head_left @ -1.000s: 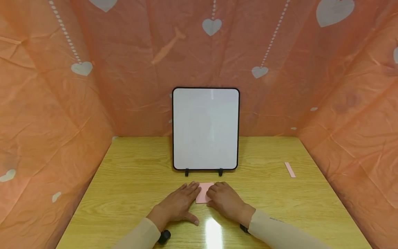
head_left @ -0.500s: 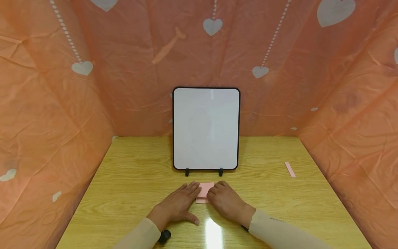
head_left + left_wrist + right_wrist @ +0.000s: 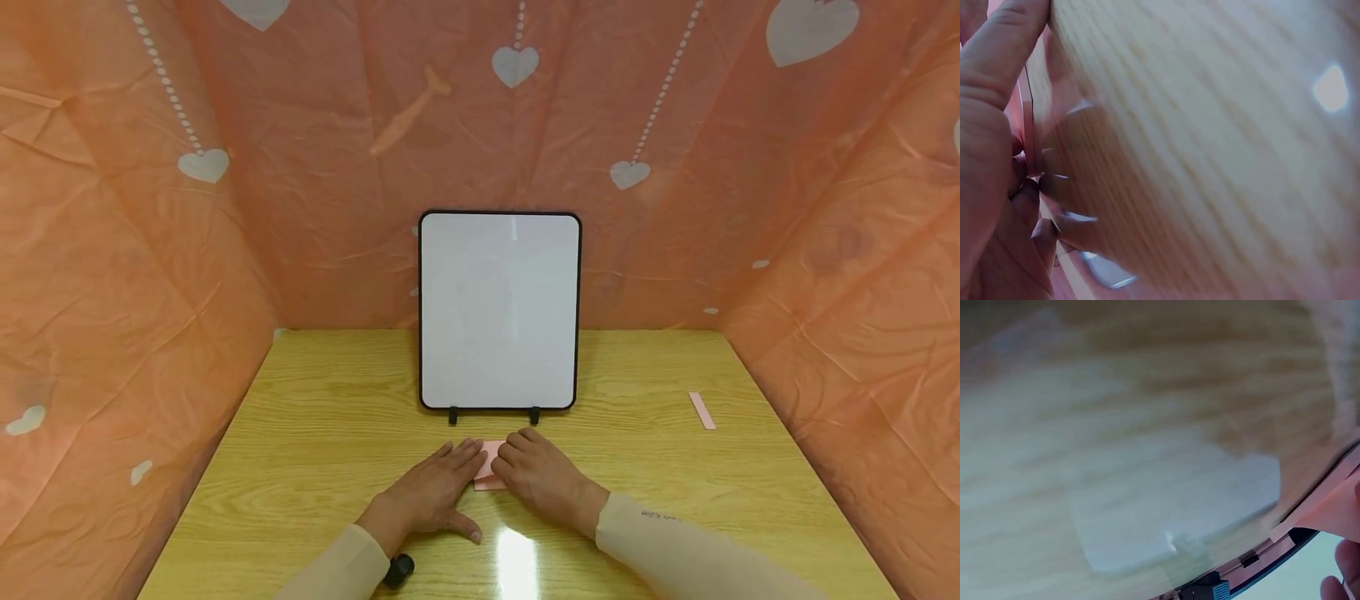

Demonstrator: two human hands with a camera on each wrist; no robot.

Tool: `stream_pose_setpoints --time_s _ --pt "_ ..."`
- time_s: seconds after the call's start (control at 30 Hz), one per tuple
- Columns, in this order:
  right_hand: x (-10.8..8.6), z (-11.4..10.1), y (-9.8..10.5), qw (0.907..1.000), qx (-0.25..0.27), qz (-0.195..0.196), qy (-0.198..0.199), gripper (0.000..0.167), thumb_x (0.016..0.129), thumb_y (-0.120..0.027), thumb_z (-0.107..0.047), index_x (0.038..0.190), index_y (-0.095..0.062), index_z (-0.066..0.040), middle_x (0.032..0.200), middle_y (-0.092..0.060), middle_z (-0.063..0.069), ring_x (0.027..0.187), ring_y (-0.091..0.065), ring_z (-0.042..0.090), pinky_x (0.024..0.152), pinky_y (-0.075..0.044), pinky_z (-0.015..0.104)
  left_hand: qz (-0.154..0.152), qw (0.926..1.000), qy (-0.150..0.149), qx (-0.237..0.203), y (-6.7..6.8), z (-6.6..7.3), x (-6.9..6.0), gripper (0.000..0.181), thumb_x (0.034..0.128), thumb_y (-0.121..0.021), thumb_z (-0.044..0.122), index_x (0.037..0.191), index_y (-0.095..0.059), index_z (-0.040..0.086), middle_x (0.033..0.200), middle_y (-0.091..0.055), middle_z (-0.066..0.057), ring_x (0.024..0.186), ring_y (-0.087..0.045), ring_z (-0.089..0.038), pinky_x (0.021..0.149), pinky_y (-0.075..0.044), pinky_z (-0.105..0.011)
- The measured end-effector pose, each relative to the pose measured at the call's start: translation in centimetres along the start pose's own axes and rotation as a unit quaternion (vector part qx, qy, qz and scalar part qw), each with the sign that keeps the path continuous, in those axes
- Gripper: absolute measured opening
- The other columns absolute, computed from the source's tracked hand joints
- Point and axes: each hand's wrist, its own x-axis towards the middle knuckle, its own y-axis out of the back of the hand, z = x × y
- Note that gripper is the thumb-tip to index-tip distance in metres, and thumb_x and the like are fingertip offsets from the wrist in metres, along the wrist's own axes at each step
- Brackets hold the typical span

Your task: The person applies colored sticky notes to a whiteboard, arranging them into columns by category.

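A pink sticky note pad (image 3: 489, 484) lies flat on the table in front of the whiteboard. My left hand (image 3: 431, 492) rests on its left side with fingers extended and thumb spread toward me. At the right side my right hand (image 3: 543, 479) has its fingers curled and pinches the top sheet (image 3: 489, 460), whose near edge is lifted off the pad. In the right wrist view that raised pink sheet (image 3: 1335, 512) bends up from the pad below. The left wrist view shows the pad's edge (image 3: 1028, 125) beside my fingers. The right fingertips are partly hidden in the head view.
A whiteboard (image 3: 498, 308) with a black frame stands upright on small black feet (image 3: 534, 415) just beyond the pad. One narrow pink strip (image 3: 702, 411) lies at the right of the wooden table (image 3: 337, 375). Orange cloth (image 3: 315, 208) with white hearts surrounds the table.
The pad's top sheet has gone from lying flat to having its near edge raised. My right hand has shifted slightly up and left with it. The left hand has stayed put.
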Motion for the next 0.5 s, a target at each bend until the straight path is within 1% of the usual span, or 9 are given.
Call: stream_pose_setpoints --time_s 0.1,0.27,0.5 --pt "0.1 0.04 -0.13 1.0 0.002 0.002 0.005 0.015 0.101 -0.066 -0.034 0.098 -0.064 -0.02 0.093 -0.06 -0.009 0.097 -0.058 0.015 0.1 -0.05 0.032 0.002 1.0 0.0 0.002 0.03 0.0 -0.04 0.121 0.0761 -0.073 0.079 0.166 -0.033 0.008 0.174 -0.028 -0.008 0.163 -0.023 -0.024 0.133 -0.022 -0.045" --pt "0.23 0.2 -0.11 0.9998 -0.007 -0.018 0.01 0.017 0.104 -0.061 -0.035 0.102 -0.064 -0.019 0.095 -0.059 -0.008 0.1 -0.057 0.015 0.103 -0.049 0.032 -0.002 1.0 -0.001 0.0 0.2 0.1 0.0 0.12 0.0772 -0.072 0.079 0.166 -0.032 0.009 0.175 -0.027 -0.008 0.163 -0.022 -0.024 0.133 -0.022 -0.046" --pt "0.28 0.32 0.09 0.9984 -0.042 -0.037 0.01 0.014 0.104 -0.063 -0.031 0.11 -0.063 -0.019 0.102 -0.061 -0.006 0.106 -0.057 0.017 0.105 -0.048 0.033 -0.005 1.0 0.0 0.005 0.16 0.12 0.06 0.121 0.0775 -0.071 0.08 0.167 -0.031 0.009 0.175 -0.026 -0.007 0.163 -0.023 -0.023 0.133 -0.022 -0.045"
